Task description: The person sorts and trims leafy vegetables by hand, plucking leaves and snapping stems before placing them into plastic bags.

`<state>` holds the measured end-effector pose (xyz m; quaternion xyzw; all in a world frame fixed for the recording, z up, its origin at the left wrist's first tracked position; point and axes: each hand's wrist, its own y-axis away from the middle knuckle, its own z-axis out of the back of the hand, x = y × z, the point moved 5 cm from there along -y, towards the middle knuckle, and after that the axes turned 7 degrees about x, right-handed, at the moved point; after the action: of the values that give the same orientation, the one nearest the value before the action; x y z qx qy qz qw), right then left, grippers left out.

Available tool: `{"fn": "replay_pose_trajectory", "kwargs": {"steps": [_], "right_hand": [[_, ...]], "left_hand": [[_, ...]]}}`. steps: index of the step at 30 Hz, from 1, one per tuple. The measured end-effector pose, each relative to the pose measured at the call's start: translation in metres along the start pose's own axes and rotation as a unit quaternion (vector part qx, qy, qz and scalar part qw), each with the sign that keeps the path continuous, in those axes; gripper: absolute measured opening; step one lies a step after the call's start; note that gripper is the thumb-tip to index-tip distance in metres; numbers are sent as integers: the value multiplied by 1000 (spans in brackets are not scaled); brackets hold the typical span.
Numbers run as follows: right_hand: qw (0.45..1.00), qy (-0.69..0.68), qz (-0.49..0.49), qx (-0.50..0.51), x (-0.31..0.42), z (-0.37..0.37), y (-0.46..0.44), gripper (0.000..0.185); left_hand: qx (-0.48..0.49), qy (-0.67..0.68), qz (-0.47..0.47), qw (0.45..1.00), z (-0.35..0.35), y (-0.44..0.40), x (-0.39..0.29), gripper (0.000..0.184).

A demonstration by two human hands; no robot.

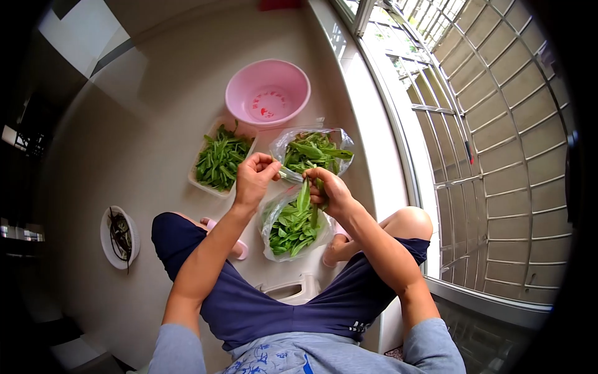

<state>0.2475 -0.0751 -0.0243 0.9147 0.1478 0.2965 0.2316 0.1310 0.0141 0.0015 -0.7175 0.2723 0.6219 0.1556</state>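
My left hand (254, 177) pinches the pale stem end of a leafy green stalk (289, 174). Its leafy part is in my right hand (330, 192), whose fingers are curled round it, with a long leaf hanging down. Below my hands lies a clear plastic bag (270, 244) of loose green leaves (294, 229). Just beyond my hands is another open plastic bag (344, 138) holding leafy stalks (311, 149). To the left, a pale rectangular tub (198, 181) is filled with cut green stems (221, 156).
An empty pink basin (268, 93) stands behind the tub and bags. A white oval basket (109, 249) with dark strips sits on the floor (149, 149) at the left. A window ledge (367, 106) and metal grille (498, 162) run along the right. Part of a stool (305, 290) shows between my legs.
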Motion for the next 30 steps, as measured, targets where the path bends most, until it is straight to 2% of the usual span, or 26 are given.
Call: {"fn": "replay_pose_trajectory", "kwargs": {"steps": [2,3,4,6,7,8,10,12,14,17,18,22,24,28,30], "right_hand": [[997,-71,-13,29,0,1,5,10],[999,-49,10,-7,0,9,3,12],[994,-102,5,26,0,7,7,12],[992,-91,11,87,7,17,11,13],[992,-90,13,85,8,21,11,13],[994,-79,29,75,12,25,12,13],[995,-63,47,62,17,29,14,14],[994,-44,83,-58,19,41,12,14],[992,-81,92,-16,19,48,7,12],[989,-122,78,-28,18,55,-4,11],[988,-100,87,-84,23,45,2,10],[989,-33,85,-113,16,69,-20,8],[996,-1,47,-82,-1,84,-37,7],[978,108,-62,-169,-51,72,-65,8],[973,98,-81,-191,-69,56,-96,7]], "left_hand": [[1,25,39,999,-3,-7,3,7],[8,18,51,999,-6,-12,8,10],[11,22,50,998,-11,-18,12,10],[30,10,64,997,-24,-31,20,18],[83,-19,84,993,-31,-38,23,29],[86,-17,83,993,-33,-44,26,29],[91,-168,154,969,-35,-52,39,36],[105,-177,149,967,-36,-55,34,41],[59,-122,85,987,-27,-54,9,38],[35,-81,52,995,4,-52,-20,30],[21,-59,37,997,16,-49,-29,27],[-25,18,-5,1000,57,-25,-63,26],[-38,35,-12,999,75,-14,-74,26],[-74,58,-39,995,113,12,-89,24],[-83,75,-55,992,133,24,-94,23]]}}
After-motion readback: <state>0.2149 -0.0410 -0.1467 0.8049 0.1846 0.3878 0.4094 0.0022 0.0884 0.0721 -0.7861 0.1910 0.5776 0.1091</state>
